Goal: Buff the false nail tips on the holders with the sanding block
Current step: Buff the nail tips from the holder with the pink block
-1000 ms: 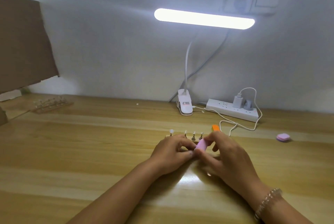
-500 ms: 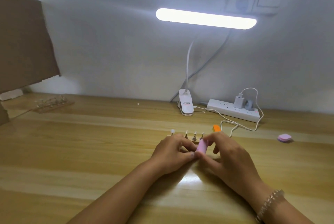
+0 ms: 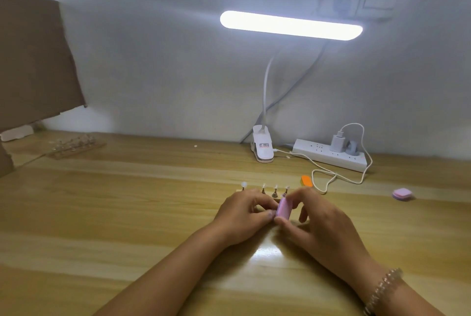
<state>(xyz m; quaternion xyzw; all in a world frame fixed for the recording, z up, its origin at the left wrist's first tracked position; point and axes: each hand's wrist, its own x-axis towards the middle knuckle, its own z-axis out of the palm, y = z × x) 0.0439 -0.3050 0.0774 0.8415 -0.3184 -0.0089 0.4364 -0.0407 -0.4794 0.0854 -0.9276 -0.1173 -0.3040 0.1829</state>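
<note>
Sanding block (image 3: 283, 208), pinched by the right hand (image 3: 323, 224), hovers beside the nail holders (image 3: 263, 189) over a wooden desk (image 3: 127, 213). The left hand (image 3: 242, 216) curls alongside, its grip unclear. A lit lamp (image 3: 290, 25) and power strip (image 3: 328, 155) stand behind.

The pink block (image 3: 284, 208) stands on end, tilted a little, pinched in my right hand (image 3: 321, 221); just behind it four pale tips (image 3: 244, 184) sit upright on thin holders (image 3: 275, 192), side by side in a row; the leftmost looks roundest.
</note>
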